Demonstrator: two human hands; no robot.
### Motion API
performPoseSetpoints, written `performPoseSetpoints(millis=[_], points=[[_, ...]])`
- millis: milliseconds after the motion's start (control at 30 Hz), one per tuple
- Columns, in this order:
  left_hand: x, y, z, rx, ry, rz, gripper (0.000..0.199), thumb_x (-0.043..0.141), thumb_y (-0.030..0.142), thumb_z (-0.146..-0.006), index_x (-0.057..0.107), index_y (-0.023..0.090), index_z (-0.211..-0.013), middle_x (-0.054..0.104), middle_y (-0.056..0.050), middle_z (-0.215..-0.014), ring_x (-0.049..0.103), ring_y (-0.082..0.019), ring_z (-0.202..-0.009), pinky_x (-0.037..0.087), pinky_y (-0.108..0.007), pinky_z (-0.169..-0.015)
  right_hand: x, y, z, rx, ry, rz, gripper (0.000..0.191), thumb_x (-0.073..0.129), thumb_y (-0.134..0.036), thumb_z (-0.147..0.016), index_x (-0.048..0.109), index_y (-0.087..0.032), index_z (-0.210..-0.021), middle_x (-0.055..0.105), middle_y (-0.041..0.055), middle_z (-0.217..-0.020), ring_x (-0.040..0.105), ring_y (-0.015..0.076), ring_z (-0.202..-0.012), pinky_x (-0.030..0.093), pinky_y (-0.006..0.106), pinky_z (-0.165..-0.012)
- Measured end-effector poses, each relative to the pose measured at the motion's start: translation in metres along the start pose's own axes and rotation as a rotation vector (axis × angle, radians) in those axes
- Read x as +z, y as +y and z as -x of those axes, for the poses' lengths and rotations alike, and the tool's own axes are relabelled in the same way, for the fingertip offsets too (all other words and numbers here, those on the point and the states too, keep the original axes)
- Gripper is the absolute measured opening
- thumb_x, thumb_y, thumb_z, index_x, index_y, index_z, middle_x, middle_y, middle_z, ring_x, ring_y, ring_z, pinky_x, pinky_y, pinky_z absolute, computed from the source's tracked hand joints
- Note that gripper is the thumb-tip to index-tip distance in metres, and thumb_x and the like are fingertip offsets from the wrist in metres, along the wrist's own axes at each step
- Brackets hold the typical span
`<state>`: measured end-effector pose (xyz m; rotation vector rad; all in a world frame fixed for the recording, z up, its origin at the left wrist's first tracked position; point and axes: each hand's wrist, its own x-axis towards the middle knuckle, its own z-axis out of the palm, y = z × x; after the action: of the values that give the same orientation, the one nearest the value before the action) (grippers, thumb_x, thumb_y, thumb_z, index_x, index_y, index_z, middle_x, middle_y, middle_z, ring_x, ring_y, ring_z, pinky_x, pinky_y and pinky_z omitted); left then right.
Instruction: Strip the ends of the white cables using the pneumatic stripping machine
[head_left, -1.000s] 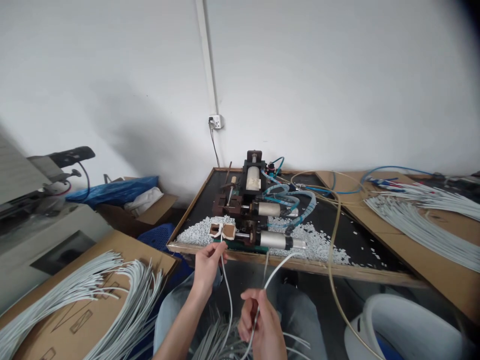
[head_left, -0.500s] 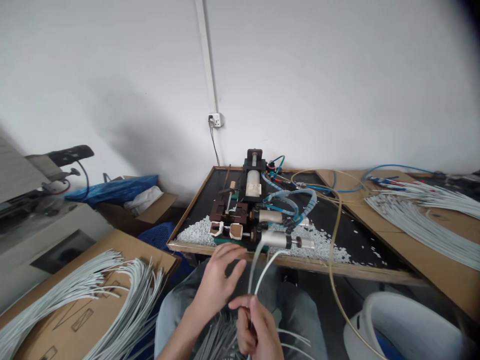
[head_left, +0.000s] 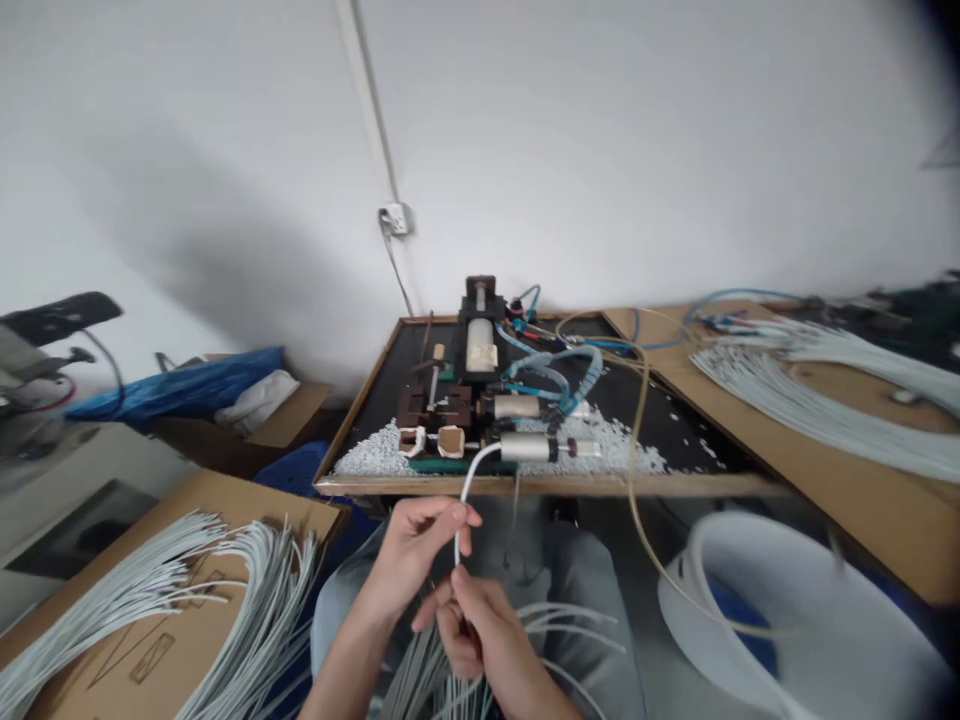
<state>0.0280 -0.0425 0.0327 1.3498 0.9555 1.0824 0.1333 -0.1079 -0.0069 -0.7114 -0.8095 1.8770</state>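
A white cable [head_left: 469,482] rises between my hands, its free end bending to the right in front of the machine. My left hand [head_left: 421,545] pinches it between thumb and fingers partway up. Just below, my right hand [head_left: 484,625] holds the same cable in a thumb-and-finger grip, other fingers curled in. More cables [head_left: 420,675] lie over my lap under both hands, and several ends [head_left: 574,632] stick out to the right. Beyond my hands stands a pneumatic machine [head_left: 480,345] with metal cylinders and two brown, white-edged jaw blocks [head_left: 451,442].
Short white offcuts [head_left: 371,452] are heaped around the machine on a wood-edged black tabletop [head_left: 660,435]. Cable bundles [head_left: 255,590] lie on cardboard at left, others [head_left: 810,395] at right. A white bucket [head_left: 701,575] stands lower right; a yellowish hose [head_left: 636,450] hangs across.
My left hand, open and apart from the cables before, has closed on the white cable. Two strands rose from my right hand; now one shows. The view has turned slightly right.
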Motion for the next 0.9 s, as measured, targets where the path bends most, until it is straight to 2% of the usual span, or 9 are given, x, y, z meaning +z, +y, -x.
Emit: performPoseSetpoints(millis=[133,233,433,567,633,700,767,833,900], points=[[-0.006,-0.009,-0.003,0.034,0.037,-0.002,0.025,0.067,0.039,-0.084,0.078,0.019,-0.076,0.062,-0.002,-0.056,0.057,-0.017,-0.061,0.046,-0.029,-0.07,0.009,0.002,0.003,-0.118,0.067,0.065,0.056,0.045,-0.057,-0.092,0.074,-0.01,-0.079,0.032,-0.0099,-0.043,0.021,0.0032,-0.036,0.013,0.022,-0.038],[-0.009,-0.01,-0.003,0.034,0.013,0.083,0.021,0.069,0.038,-0.082,0.078,0.019,-0.076,0.061,-0.001,-0.057,0.056,-0.016,-0.06,0.046,-0.027,-0.066,0.014,-0.001,0.005,-0.152,0.098,0.057,0.057,0.046,-0.057,-0.091,0.074,-0.01,-0.074,0.034,-0.0094,-0.043,0.021,0.0036,-0.037,0.013,0.023,-0.039],[-0.007,-0.006,0.005,-0.072,-0.161,0.188,0.026,0.065,0.041,-0.086,0.076,0.018,-0.083,0.061,-0.004,-0.061,0.056,-0.016,-0.06,0.045,-0.026,-0.055,0.016,-0.011,0.009,-0.125,0.045,0.061,0.057,0.043,-0.056,-0.091,0.075,-0.014,-0.072,0.03,-0.0104,-0.035,0.017,0.0061,-0.03,0.014,0.024,-0.035],[-0.006,-0.01,0.003,-0.055,-0.045,0.302,0.019,0.076,0.038,-0.075,0.076,0.019,-0.074,0.057,-0.002,-0.054,0.054,-0.017,-0.059,0.045,-0.024,-0.049,0.008,-0.009,0.006,-0.136,0.098,0.193,0.06,0.04,-0.058,-0.092,0.077,-0.014,-0.074,0.036,-0.0081,-0.038,0.024,0.0068,-0.034,0.021,0.024,-0.04],[-0.005,-0.016,-0.001,-0.06,0.012,0.295,0.018,0.079,0.037,-0.071,0.076,0.019,-0.072,0.059,-0.002,-0.054,0.055,-0.017,-0.057,0.04,-0.021,-0.042,0.001,-0.009,0.005,-0.172,0.182,0.294,0.058,0.04,-0.058,-0.092,0.078,-0.016,-0.077,0.048,-0.0045,-0.046,0.04,0.0082,-0.041,0.032,0.023,-0.048],[-0.005,-0.022,-0.005,-0.032,0.075,0.239,0.017,0.079,0.036,-0.07,0.076,0.019,-0.067,0.062,-0.002,-0.055,0.058,-0.017,-0.057,0.042,-0.022,-0.044,-0.012,-0.01,0.005,-0.224,0.304,0.397,0.051,0.043,-0.056,-0.092,0.078,-0.019,-0.09,0.066,0.001,-0.065,0.06,0.0137,-0.065,0.045,0.027,-0.068],[-0.004,-0.026,-0.008,0.056,0.165,0.149,0.021,0.076,0.034,-0.074,0.073,0.019,-0.059,0.065,-0.003,-0.056,0.063,-0.02,-0.069,0.05,-0.026,-0.066,-0.035,-0.012,0.008,-0.262,0.455,0.5,0.048,0.043,-0.055,-0.092,0.076,-0.02,-0.097,0.074,0.006,-0.089,0.066,0.0202,-0.09,0.045,0.033,-0.087],[-0.004,-0.028,-0.013,0.102,0.245,0.066,0.027,0.071,0.035,-0.078,0.072,0.019,-0.056,0.068,-0.004,-0.062,0.066,-0.022,-0.077,0.049,-0.027,-0.074,-0.07,-0.014,0.009,-0.265,0.555,0.585,0.051,0.044,-0.059,-0.089,0.075,-0.019,-0.095,0.076,0.0091,-0.091,0.068,0.0244,-0.091,0.047,0.038,-0.09],[-0.005,-0.03,-0.018,0.108,0.326,0.014,0.029,0.07,0.036,-0.079,0.072,0.019,-0.056,0.07,-0.004,-0.063,0.065,-0.022,-0.075,0.048,-0.027,-0.071,-0.113,-0.014,0.009,-0.254,0.633,0.673,0.053,0.047,-0.063,-0.085,0.075,-0.018,-0.093,0.077,0.0118,-0.095,0.069,0.0284,-0.092,0.048,0.045,-0.092]])
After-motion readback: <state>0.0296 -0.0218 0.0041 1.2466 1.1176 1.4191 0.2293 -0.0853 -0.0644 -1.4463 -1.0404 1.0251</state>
